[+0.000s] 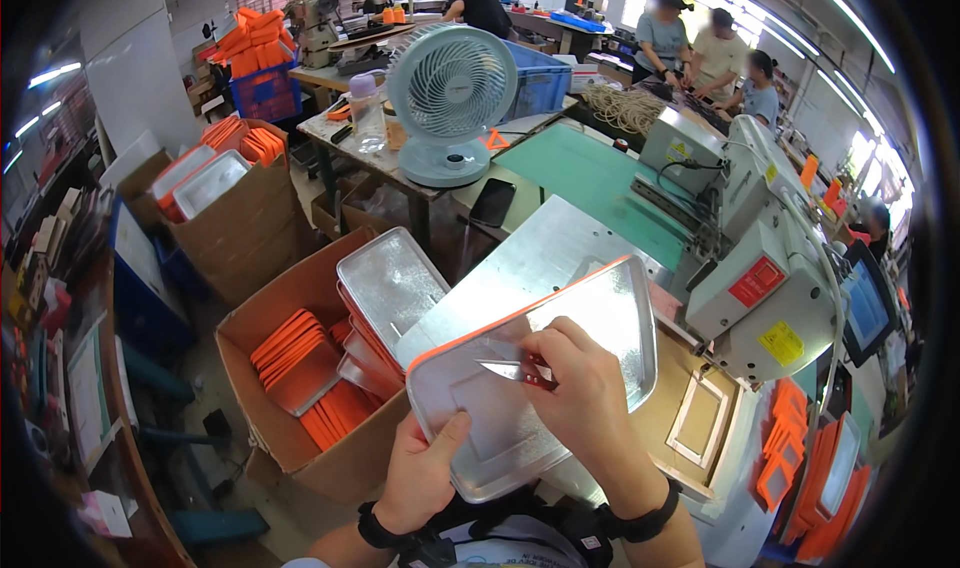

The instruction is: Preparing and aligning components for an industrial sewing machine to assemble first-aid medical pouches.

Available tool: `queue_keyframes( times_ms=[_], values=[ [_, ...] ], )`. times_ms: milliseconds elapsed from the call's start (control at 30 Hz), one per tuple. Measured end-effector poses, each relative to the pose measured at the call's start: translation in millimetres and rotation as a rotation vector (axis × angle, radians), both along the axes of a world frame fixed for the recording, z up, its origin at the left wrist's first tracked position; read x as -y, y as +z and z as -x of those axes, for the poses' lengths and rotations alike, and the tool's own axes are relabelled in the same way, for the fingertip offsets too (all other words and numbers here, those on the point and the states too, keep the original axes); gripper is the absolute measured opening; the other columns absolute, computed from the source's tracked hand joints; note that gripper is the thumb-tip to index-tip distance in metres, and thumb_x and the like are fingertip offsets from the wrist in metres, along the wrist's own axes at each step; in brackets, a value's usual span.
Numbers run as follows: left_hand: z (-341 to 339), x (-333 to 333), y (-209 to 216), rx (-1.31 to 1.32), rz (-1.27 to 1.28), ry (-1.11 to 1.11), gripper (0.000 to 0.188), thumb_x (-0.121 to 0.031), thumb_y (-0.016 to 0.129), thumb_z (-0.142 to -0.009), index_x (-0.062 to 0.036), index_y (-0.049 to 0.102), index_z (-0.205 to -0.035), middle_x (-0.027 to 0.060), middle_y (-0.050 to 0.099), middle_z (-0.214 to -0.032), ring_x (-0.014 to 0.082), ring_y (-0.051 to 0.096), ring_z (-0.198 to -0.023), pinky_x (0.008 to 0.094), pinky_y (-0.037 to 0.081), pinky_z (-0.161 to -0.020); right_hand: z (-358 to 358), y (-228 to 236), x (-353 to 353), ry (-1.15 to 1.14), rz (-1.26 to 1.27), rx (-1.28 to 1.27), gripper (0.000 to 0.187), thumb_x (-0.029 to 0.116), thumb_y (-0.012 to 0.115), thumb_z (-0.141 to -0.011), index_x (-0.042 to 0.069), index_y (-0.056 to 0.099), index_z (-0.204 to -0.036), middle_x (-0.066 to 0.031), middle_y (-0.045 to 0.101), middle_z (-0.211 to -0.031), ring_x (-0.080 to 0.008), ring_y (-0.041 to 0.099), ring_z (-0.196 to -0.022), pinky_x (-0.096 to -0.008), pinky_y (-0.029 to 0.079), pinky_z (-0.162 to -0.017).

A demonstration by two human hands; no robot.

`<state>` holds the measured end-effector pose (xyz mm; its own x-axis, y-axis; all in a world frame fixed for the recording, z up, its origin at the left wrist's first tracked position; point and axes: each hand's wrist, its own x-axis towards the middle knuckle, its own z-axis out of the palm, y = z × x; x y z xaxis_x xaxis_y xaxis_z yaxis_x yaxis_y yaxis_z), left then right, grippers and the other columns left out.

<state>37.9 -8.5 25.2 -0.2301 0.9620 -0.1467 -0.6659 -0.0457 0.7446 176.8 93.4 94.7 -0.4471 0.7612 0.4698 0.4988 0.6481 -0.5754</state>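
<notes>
A clear, rounded rectangular plastic pouch (500,423) with an orange edge is held tilted in front of me. My left hand (425,473) grips its near left corner, thumb on top and fingers beneath. Over the middle of the pouch, my right hand (580,378) is closed around a small cutter (500,369) with a pointed metal blade and a red handle. The blade points left, close to the clear surface; whether it touches, I cannot tell. Left of the pouch, a cardboard box (245,368) holds stacked orange pouches (300,358) with clear faces.
A metal plate (500,288) lies behind the pouch, beside a sewing machine (770,288) with a screen (868,303). A fan (450,98) and a phone (493,203) are farther back. More orange pouches (825,478) stand at right. Several people work in the background.
</notes>
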Motion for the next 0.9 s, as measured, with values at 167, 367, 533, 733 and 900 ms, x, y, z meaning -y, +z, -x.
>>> queue_keyframes(
  times_ms=[167, 367, 533, 733, 900],
  values=[
    [0, 0, -4, -0.124, -0.053, -0.010, 0.025, -0.008, 0.057, -0.096, 0.0000, 0.056, -0.120, 0.0052, 0.065, -0.108, 0.0096, 0.059, -0.095, 0.0263, 0.047, -0.085, -2, 6, -4, 0.059, -0.009, 0.060, 0.019, -0.002, 0.070, -0.069, 0.003, 0.058, -0.082, -0.0080, 0.057, -0.078, -0.0234, 0.061, -0.064, -0.0324, 0.049, -0.056],
    [-2, -1, -1, -0.108, -0.062, 0.009, 0.026, -0.009, 0.058, -0.096, 0.0000, 0.056, -0.121, 0.0046, 0.065, -0.108, 0.0084, 0.058, -0.095, 0.0252, 0.047, -0.085, -3, 5, -5, 0.169, 0.357, -0.206, 0.011, 0.000, 0.066, -0.077, 0.003, 0.056, -0.079, -0.0033, 0.057, -0.073, -0.0115, 0.055, -0.060, -0.0260, 0.044, -0.052],
    [-3, -4, -2, -0.059, -0.058, -0.016, 0.027, -0.009, 0.057, -0.097, 0.0007, 0.055, -0.122, 0.0057, 0.065, -0.109, 0.0093, 0.059, -0.096, 0.0263, 0.048, -0.086, -26, 0, 8, 0.302, 0.837, -0.785, 0.013, 0.005, 0.065, -0.086, 0.003, 0.056, -0.077, 0.0040, 0.052, -0.071, -0.0025, 0.045, -0.060, -0.0198, 0.035, -0.051],
    [-2, -6, -1, -0.013, -0.048, -0.022, 0.028, -0.008, 0.057, -0.097, 0.0006, 0.054, -0.123, 0.0070, 0.065, -0.111, 0.0115, 0.060, -0.098, 0.0282, 0.049, -0.086, -22, -4, 11, 0.030, 0.446, -0.207, 0.026, 0.014, 0.075, -0.081, 0.003, 0.058, -0.098, -0.0042, 0.059, -0.081, -0.0096, 0.060, -0.070, -0.0240, 0.047, -0.058],
    [-3, -7, -1, 0.026, -0.043, -0.014, 0.028, -0.007, 0.056, -0.097, 0.0002, 0.053, -0.124, 0.0079, 0.064, -0.113, 0.0125, 0.061, -0.099, 0.0289, 0.049, -0.087, -14, -5, 17, 0.034, 0.098, 0.000, 0.033, 0.015, 0.077, -0.077, 0.008, 0.060, -0.105, -0.0066, 0.061, -0.090, -0.0183, 0.070, -0.076, -0.0287, 0.052, -0.059]
  ],
)
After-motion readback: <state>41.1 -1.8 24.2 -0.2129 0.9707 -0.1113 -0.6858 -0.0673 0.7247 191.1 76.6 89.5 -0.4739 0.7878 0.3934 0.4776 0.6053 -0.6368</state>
